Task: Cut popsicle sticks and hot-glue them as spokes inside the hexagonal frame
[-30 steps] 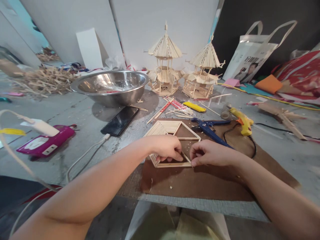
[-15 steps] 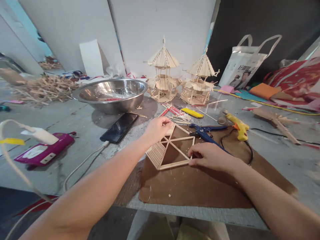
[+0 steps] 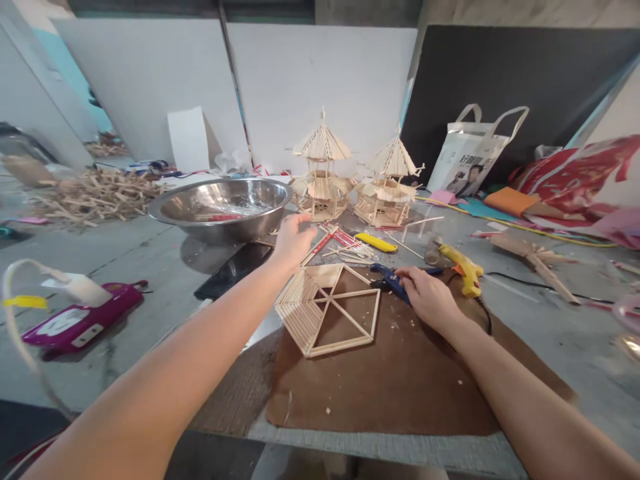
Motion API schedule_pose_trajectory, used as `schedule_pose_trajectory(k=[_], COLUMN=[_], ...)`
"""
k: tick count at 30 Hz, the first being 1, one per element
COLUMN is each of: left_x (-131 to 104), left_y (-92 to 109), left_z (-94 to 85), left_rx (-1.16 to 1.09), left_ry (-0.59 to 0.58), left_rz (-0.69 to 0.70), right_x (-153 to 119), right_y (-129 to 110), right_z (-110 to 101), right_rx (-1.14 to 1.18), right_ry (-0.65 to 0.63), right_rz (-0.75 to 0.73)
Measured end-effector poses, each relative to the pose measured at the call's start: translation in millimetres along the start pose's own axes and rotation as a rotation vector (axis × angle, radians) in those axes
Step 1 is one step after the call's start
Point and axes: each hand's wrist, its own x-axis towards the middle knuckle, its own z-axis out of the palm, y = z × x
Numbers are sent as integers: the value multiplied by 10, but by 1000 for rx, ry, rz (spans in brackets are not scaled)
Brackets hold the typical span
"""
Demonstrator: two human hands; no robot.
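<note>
pale panels point(image 3: 320, 73) and a black one point(image 3: 530, 80) lean behind a grey, littered tabletop point(image 3: 165, 320). the right hand point(image 3: 429, 295) lies over the blue hand tool point(image 3: 395, 285), fingers curled at its handles; i can't tell how firmly they close. the left hand point(image 3: 294, 241) reaches farther out, thumb and fingers spread wide, with nothing visible between them, just beside the steel bowl point(image 3: 225, 231).

what worries me is the tool's head, right by the upper right corner of the stick frame point(image 3: 300, 319). a careless swing or drag could catch that corner and, i'd judge, crack a joint, since that side is only thin bars without slats. lifting by those bars might twist it too. the left hand could bump the bowl's rim or scatter the loose sticks point(image 3: 350, 252), and its forearm passes over the black phone point(image 3: 227, 272), so a low sweep might nudge that. the cord point(image 3: 489, 320) of the yellow glue gun point(image 3: 465, 268) could snag if the right arm drifts outward.

the frame lies flat, partly on the brown board point(image 3: 380, 400), left of the right hand and nearer the body than the left, apart from both. farther out, beyond the sticks and the yellow knife point(image 3: 376, 242), stand two stick pagodas point(image 3: 323, 145).
</note>
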Motion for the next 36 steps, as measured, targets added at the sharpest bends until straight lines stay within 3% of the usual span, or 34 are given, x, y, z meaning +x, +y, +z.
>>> schedule_pose_trajectory(k=[2, 7, 11, 14, 16, 18, 20, 27, 36], left_x=[114, 388, 531, 488, 400, 309, 243, 209, 286], left_y=[59, 281, 394, 400, 373, 330, 280, 153, 132], left_z=[11, -19, 28, 207, 379, 554, 698, 880, 728], left_rx=[152, 554, 708, 818, 895, 1025, 1064, 1095, 1019], left_ry=[84, 150, 91, -53, -234, -544, -640, -628, -554], left_rz=[178, 645, 852, 962, 958, 827, 772, 744, 725], right_x=[1, -4, -10, -16, -18, -16, -11, -7, -8], right_y=[-5, -46, -53, -42, -37, -34, -30, -21, -48], right_z=[9, -22, -40, -37, -31, -25, -17, 8, -14], right_rx=[-32, -91, -104, -86, -71, -54, -44, -69, -77], right_ry=[2, 3, 25, 32, 40, 50, 50, 10, 0], right_rz=[19, 77, 72, 50, 26, -13, -63, -116, -89])
